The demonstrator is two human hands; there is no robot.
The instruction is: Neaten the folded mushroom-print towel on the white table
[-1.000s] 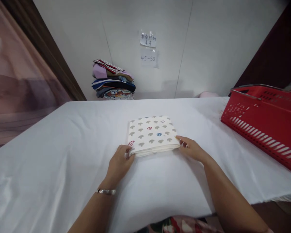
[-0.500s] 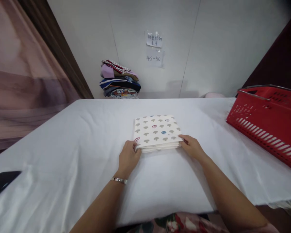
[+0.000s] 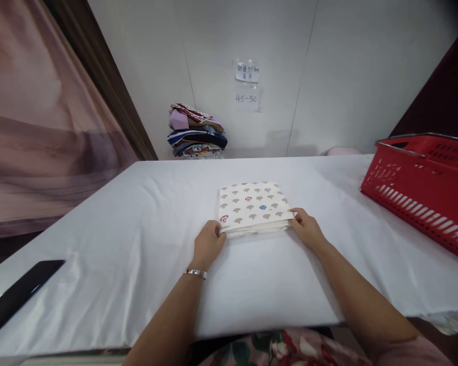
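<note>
A folded white cloth [image 3: 254, 203] printed with grey, red and blue mushrooms lies flat on the table, its several layers showing along the near edge. My left hand [image 3: 209, 243], with a silver bracelet at the wrist, pinches the near left corner. At the near right corner, my right hand [image 3: 307, 229] grips the upper layer between thumb and fingers. Both fingertips are partly hidden by the hands themselves.
A white tablecloth [image 3: 168, 203] covers the table. To the right stands a red plastic basket [image 3: 423, 188] with metal handles. A black flat device [image 3: 23, 290] lies at left. Folded fabrics [image 3: 198, 132] are stacked by the wall, below paper signs [image 3: 247, 84].
The view has shifted slightly, showing more of the black device at left. Both hands stay on the near corners of the folded cloth, which keeps its shape.
</note>
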